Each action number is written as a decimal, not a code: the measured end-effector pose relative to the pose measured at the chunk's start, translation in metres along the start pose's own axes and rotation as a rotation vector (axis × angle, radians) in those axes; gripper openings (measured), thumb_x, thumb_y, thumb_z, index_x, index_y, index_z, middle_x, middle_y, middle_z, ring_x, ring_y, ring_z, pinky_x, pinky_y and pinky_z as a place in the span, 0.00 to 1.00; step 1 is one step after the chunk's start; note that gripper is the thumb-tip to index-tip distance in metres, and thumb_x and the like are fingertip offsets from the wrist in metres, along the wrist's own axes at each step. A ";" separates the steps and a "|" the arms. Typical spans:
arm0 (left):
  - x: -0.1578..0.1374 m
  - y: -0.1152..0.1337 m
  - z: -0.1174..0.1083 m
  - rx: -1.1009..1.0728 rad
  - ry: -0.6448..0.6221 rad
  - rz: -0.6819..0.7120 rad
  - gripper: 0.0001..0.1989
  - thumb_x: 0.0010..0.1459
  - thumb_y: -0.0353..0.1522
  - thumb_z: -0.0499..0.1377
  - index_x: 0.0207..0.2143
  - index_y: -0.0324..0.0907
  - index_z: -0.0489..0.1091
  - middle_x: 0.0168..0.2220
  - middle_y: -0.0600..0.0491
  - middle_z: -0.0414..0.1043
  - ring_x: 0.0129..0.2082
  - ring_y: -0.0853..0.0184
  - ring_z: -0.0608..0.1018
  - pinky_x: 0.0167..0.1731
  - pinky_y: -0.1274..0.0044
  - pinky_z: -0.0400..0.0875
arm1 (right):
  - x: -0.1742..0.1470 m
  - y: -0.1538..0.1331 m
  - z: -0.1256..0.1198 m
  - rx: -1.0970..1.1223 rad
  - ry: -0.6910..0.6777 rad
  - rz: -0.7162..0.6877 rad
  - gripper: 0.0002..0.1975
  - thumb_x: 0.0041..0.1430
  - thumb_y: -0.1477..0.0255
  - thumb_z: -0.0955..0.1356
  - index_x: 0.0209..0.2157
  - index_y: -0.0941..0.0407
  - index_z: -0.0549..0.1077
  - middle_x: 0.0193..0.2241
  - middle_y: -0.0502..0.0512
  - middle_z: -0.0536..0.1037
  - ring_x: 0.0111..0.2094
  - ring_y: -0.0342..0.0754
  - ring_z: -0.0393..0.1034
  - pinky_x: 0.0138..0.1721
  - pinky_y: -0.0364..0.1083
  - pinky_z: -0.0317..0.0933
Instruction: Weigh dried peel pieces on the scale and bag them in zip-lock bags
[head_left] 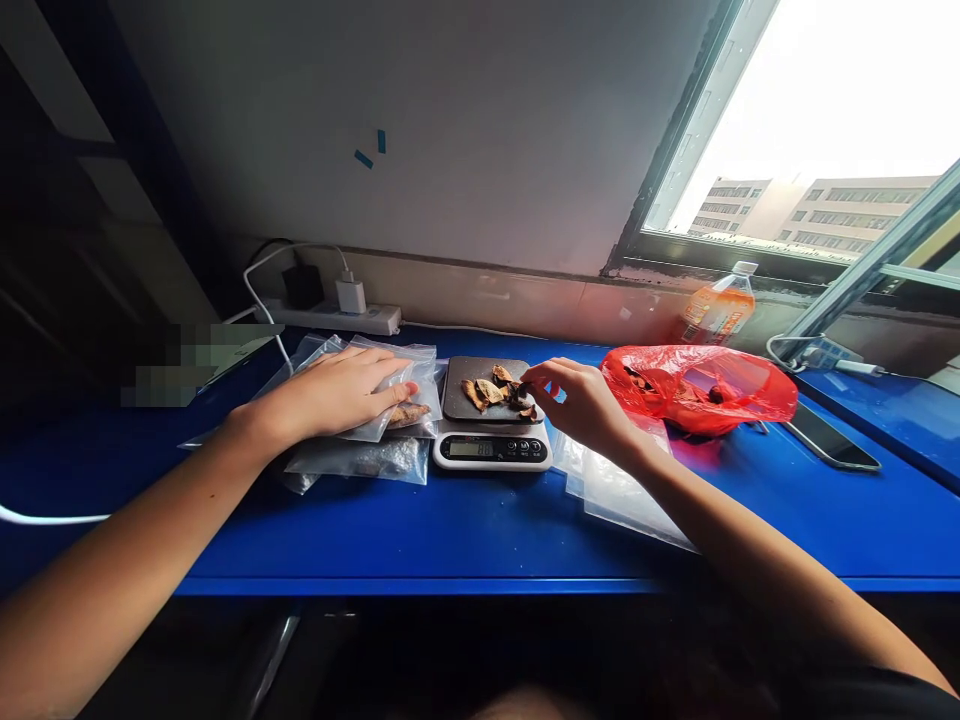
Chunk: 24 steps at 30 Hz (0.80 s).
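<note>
Several dried slices (489,391) are sitting on the scale (493,453). Left hand (349,388) is spread out over some plastic bags (382,460); right hand (583,402) is bunched up by the slices, can't tell if it's pinching one.

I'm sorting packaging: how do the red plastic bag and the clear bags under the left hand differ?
The red plastic bag is tinted; the clear bags are colourless. The red plastic bag bulges loosely, while the clear bags lie flatter, piled beneath the left hand. Both are see-through and rest on the blue table.

Pieces (487,393) lie on scale (491,436) and, seemingly, in bag (761,395).
</note>
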<state>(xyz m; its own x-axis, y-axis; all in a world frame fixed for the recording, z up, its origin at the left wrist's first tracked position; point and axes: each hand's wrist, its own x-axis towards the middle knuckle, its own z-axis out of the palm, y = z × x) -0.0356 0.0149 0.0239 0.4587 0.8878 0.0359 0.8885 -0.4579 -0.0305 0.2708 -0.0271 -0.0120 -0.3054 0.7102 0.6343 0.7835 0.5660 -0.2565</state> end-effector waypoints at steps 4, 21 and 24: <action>0.000 -0.001 0.001 0.000 0.001 -0.001 0.36 0.64 0.51 0.39 0.63 0.42 0.66 0.67 0.47 0.62 0.64 0.51 0.65 0.61 0.63 0.59 | 0.009 0.002 0.001 -0.070 0.068 0.007 0.10 0.62 0.76 0.65 0.36 0.55 0.79 0.36 0.56 0.83 0.34 0.47 0.75 0.38 0.45 0.66; -0.002 0.002 0.000 -0.002 -0.021 -0.006 0.36 0.64 0.50 0.39 0.65 0.43 0.63 0.68 0.48 0.60 0.65 0.52 0.64 0.63 0.62 0.57 | 0.002 0.011 -0.071 -0.156 0.280 0.019 0.12 0.63 0.72 0.65 0.43 0.54 0.79 0.38 0.57 0.83 0.37 0.49 0.78 0.40 0.48 0.71; -0.002 0.002 -0.001 0.011 -0.039 -0.005 0.36 0.64 0.50 0.38 0.66 0.42 0.62 0.68 0.48 0.59 0.66 0.53 0.63 0.64 0.63 0.56 | -0.005 0.031 -0.090 -0.191 0.173 0.173 0.11 0.62 0.70 0.65 0.41 0.54 0.79 0.37 0.56 0.83 0.34 0.49 0.78 0.36 0.47 0.70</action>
<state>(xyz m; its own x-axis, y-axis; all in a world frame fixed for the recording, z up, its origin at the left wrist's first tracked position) -0.0342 0.0124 0.0244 0.4531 0.8914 -0.0031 0.8906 -0.4528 -0.0415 0.3450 -0.0510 0.0424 -0.0749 0.6979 0.7123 0.9083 0.3425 -0.2401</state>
